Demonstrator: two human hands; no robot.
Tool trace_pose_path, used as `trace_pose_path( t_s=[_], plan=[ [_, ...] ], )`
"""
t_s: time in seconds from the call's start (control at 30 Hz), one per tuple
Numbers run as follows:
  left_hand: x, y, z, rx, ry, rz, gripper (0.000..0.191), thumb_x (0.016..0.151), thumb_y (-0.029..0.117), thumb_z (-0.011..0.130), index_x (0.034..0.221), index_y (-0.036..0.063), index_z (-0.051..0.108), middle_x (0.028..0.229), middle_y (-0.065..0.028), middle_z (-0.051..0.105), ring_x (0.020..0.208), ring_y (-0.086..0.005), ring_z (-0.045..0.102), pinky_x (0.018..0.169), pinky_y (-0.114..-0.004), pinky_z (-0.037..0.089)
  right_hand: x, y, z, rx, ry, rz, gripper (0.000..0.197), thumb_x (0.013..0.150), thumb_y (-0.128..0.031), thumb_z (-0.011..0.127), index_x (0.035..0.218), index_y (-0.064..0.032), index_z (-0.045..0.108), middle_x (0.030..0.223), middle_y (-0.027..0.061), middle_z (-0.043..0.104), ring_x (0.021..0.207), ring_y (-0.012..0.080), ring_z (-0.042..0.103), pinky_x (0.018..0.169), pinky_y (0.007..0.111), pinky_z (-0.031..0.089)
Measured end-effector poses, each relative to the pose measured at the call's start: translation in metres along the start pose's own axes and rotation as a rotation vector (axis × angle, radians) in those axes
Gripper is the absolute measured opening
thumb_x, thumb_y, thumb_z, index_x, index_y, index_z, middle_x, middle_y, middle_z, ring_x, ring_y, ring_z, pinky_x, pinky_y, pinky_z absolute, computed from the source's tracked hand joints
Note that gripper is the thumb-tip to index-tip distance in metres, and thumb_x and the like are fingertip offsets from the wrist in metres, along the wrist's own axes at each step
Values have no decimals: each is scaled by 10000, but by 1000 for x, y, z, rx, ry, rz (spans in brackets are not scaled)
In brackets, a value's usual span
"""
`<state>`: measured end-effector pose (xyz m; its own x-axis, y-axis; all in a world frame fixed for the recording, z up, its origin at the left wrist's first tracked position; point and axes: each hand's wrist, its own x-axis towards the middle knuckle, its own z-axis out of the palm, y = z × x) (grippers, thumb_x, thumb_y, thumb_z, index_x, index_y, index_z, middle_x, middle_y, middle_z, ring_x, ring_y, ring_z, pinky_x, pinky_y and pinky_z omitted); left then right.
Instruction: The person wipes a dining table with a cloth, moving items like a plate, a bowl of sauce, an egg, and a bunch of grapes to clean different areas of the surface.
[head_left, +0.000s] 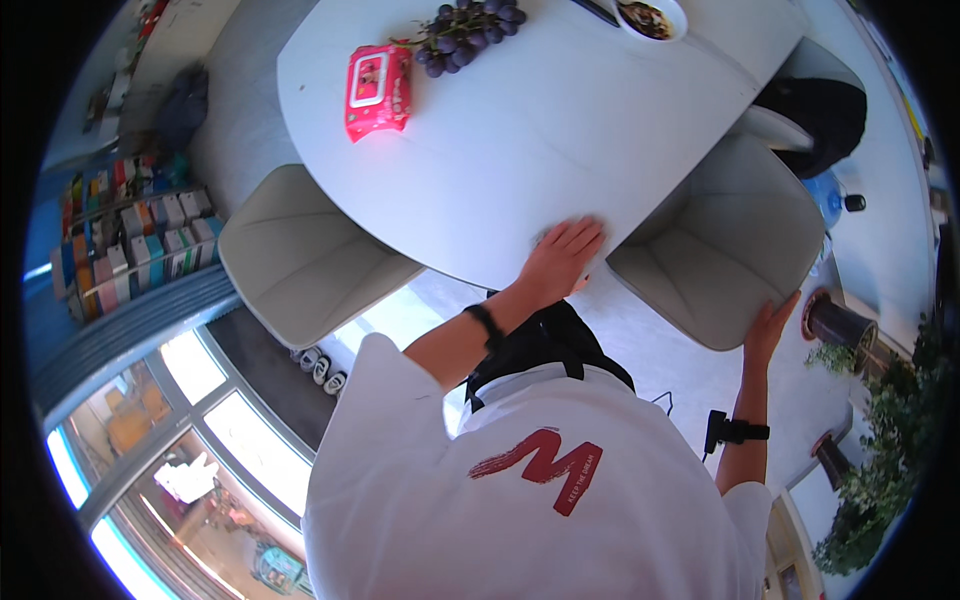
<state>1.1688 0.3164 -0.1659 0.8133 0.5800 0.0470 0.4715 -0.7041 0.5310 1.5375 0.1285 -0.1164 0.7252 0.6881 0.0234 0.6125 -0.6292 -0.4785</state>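
Note:
My left hand (566, 251) lies palm down on the white table (480, 172), near its rounded near edge. A greyish patch shows beside its fingers, too blurred to tell whether it is a cloth or a shadow. At the right, my right hand (766, 330) grips the outer edge of a grey upholstered chair (720, 240) beside the table. Farther up the table stands a pink pack of wipes (379, 94) with a white lid, close to a bunch of dark grapes (469, 34). A white bowl (675, 15) with dark contents is at the top, a black slim object (596, 11) beside it.
A second grey chair (307, 255) stands at the table's left. Another chair with black cloth (817, 120) over it is at the upper right. Potted plants (840, 322) and a blue water bottle (825, 196) stand at the right. Shelves with boxes (142, 247) and shoes (322, 371) are at the left.

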Motion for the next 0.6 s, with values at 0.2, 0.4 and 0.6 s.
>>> trace_pose_path(
  t_s=[0.2, 0.4, 0.6],
  plan=[
    [-143, -142, -42, 422, 60, -605, 557, 912, 132, 390, 1465, 137, 323, 1531, -26, 294, 1423, -190, 252, 1164, -423, 161, 0, 5, -4, -12, 2, -8, 619, 976, -191, 414, 1483, 23, 131, 1526, 241, 202, 1411, 369, 219, 1142, 398, 214],
    [-148, -275, -117, 575, 537, -936, 443, 962, 207, 373, 1381, 78, 430, 1448, -121, 396, 1342, -319, 355, 1101, -508, 262, 3, 9, 4, 25, -18, -44, 616, 976, -189, 410, 1487, 10, 131, 1534, 232, 191, 1419, 358, 207, 1142, 395, 209],
    [-72, -223, -80, 410, 462, -675, 497, 879, 90, 457, 1368, 16, 407, 1451, -184, 373, 1348, -368, 336, 1107, -471, 283, 1, 7, -1, -41, 1, -38, 622, 971, -180, 416, 1482, 27, 127, 1530, 245, 189, 1417, 364, 209, 1145, 391, 197]
  ],
)
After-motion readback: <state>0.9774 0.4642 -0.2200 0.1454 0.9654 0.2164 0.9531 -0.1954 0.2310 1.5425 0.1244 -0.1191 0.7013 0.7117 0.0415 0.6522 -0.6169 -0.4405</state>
